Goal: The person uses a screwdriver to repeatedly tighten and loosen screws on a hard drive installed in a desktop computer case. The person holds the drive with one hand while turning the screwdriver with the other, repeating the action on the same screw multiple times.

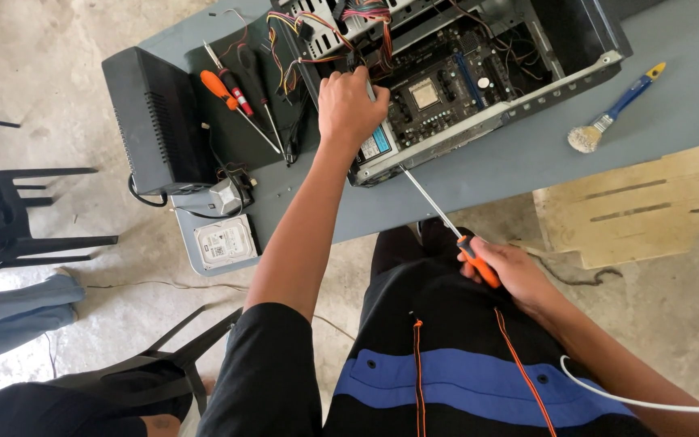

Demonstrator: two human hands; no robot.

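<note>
Fingers of your left hand (351,105) curl down over the open grey metal computer case (479,129) on the table's near edge; brace there. Your right hand (505,273) grips the long orange-handled screwdriver (445,218); keep its shaft straight.

A: What are we wearing? I see a black short sleeve (273,364) on our left arm.
B: Yes. Black shirt (479,356) with a blue band (479,384) across it, small dark studs on the band. Two thin orange cords (418,372) run down the front.
A: Forearms are bare. No gloves on our left hand (349,105) or right hand (511,271).
</note>
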